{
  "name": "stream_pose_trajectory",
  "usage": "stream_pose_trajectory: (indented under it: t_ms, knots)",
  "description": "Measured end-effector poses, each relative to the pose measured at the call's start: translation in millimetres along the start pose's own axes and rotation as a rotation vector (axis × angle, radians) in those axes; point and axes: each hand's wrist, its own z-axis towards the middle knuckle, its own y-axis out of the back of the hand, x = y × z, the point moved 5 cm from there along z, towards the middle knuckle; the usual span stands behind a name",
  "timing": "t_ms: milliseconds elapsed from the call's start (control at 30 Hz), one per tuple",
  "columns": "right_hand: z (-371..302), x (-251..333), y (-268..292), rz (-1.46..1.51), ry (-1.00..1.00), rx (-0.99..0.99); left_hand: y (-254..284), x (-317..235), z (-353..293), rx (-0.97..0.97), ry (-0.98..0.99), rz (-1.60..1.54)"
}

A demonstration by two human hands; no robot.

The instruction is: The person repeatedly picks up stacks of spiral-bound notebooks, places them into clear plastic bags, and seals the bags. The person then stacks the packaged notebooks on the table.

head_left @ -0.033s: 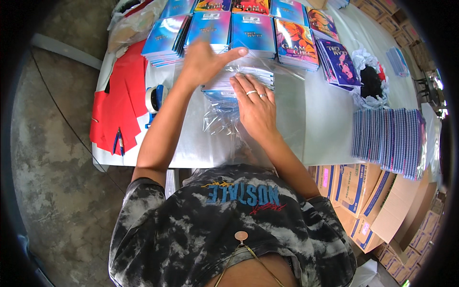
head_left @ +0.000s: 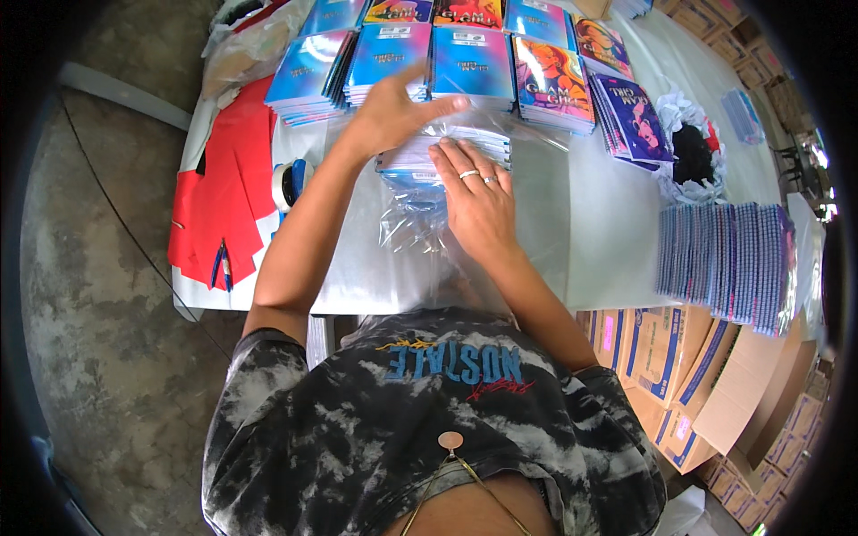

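Observation:
A stack of notebooks (head_left: 407, 163), page edges facing up toward me, sits in clear plastic film (head_left: 411, 219) at the middle of the table. My right hand (head_left: 480, 192), with two rings, rests flat on the stack's right side, fingers stretched out and pressing on it. Just above the stack's upper left, my left hand (head_left: 386, 116) is raised with thumb and fingers apart, holding nothing. Its fingers are slightly smeared by motion. Loose film also spreads beyond the stack toward the rows of blue-pink notebooks (head_left: 471, 71).
Red sheets (head_left: 219, 201) lie at the left, with pens (head_left: 222, 263) on them and a tape roll (head_left: 288, 183) beside. Dark purple notebooks (head_left: 636, 116) and a long row of spiral notebooks (head_left: 726, 261) are at the right. Cardboard boxes (head_left: 661, 353) stand below the table's right edge.
My left hand has shifted slightly, its fingers turning to the right. My right hand stays on the stack.

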Motion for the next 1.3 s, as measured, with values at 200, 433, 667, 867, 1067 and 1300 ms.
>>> stream_pose_trajectory:
  t_ms: [200,433,667,867,1067,1300]
  knots:
    - [-11,-1,-9,0.273,-0.002,-0.305,-24,3,-56,-0.054,-0.289,0.19]
    - [-19,-1,1,0.32,-0.045,-0.368,-40,-6,-132,-0.172,-0.405,0.452]
    - [-17,-2,2,0.303,0.033,-0.387,82,220,-234,-0.481,0.659,0.026]
    - [-15,-10,-6,0.289,0.051,-0.377,75,227,-227,-0.061,1.017,-0.417]
    - [-16,-5,-6,0.266,0.042,-0.405,61,221,-304,-0.221,0.588,-1.132]
    - [-15,-8,-7,0.245,0.039,-0.381,100,142,-194,-0.932,0.549,-0.202]
